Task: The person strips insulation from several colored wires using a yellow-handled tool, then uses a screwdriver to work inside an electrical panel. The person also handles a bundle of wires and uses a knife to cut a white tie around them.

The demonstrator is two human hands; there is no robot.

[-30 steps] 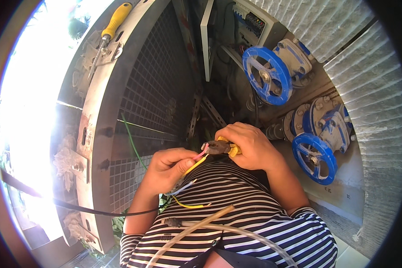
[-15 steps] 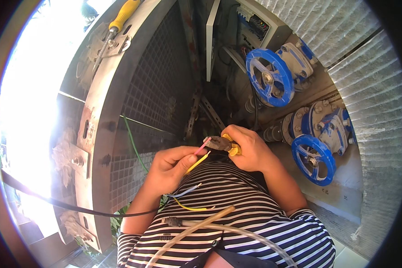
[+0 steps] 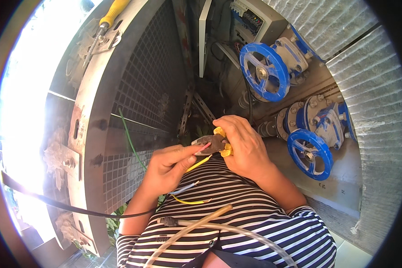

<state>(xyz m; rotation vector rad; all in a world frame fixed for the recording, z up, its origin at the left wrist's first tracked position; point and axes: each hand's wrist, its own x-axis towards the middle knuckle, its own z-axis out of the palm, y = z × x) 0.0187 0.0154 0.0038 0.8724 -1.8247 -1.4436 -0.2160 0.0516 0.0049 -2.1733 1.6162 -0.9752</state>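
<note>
Between thumb and forefinger, my left hand (image 3: 164, 170) pinches a pinkish-red wire (image 3: 203, 148). A yellow wire (image 3: 197, 164) with a bare tip sticks out just under that thumb. My right hand (image 3: 246, 146) is wrapped round pliers (image 3: 215, 144) with worn, dark jaws and yellow handles. The jaws lie at the end of the red wire, close to my left fingertips; whether they bite on it I cannot tell. Below my left hand a light blue wire (image 3: 186, 188) and another yellow wire (image 3: 191, 203) hang loose, both with stripped ends.
A black cable (image 3: 85, 211) crosses from the left to my left forearm. Clear hoses (image 3: 187, 234) lie against my striped shirt. Two blue valve handwheels (image 3: 281, 73) stand at right, near an open electrical box (image 3: 254, 24). A yellow-handled screwdriver (image 3: 103, 26) rests on the metal frame (image 3: 91, 116).
My right hand has turned and shifted slightly left and up. The pliers' jaws have moved over the red wire, and their handles look farther apart. My left hand has barely moved.
</note>
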